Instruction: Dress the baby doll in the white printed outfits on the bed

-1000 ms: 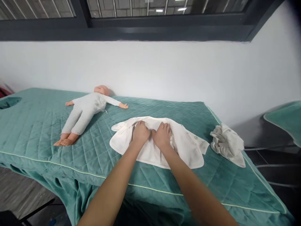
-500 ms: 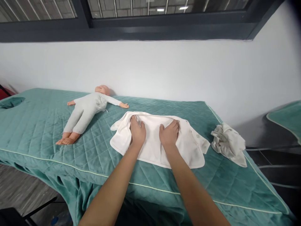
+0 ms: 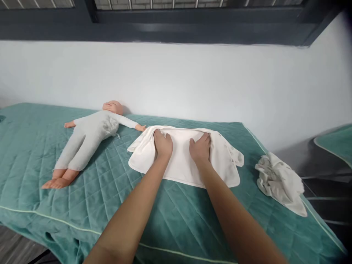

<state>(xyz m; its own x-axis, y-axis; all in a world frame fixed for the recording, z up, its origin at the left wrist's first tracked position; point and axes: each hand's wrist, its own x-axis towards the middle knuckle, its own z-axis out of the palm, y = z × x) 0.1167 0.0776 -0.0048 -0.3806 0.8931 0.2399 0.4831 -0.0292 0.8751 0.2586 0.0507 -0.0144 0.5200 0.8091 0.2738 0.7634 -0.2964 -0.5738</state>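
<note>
A white baby shirt [image 3: 181, 156] lies spread on the bed, its front panels folded outward and a small print showing on the right sleeve. My left hand [image 3: 163, 143] grips the left panel near the neckline, fingers tucked under the fabric and thumb on the inside. On the opposite panel, my right hand [image 3: 200, 147] has the same kind of grip, its fingertips hidden by cloth. To the left a baby doll [image 3: 90, 130] in a white body suit lies on its back, arms spread. One of its hands reaches the shirt's upper left edge.
The bed has a green quilted cover [image 3: 115, 198] with pale piping. At its right edge sits a crumpled white cloth [image 3: 280, 183]. A white wall [image 3: 176, 80] runs behind the bed, below a dark window frame [image 3: 192, 31]. Another green padded surface [image 3: 337, 145] stands far right.
Both hands have carried the shirt farther toward the wall and nearer the doll's outstretched hand, keeping their hold on the panels. The camera view has come closer to the bed.
</note>
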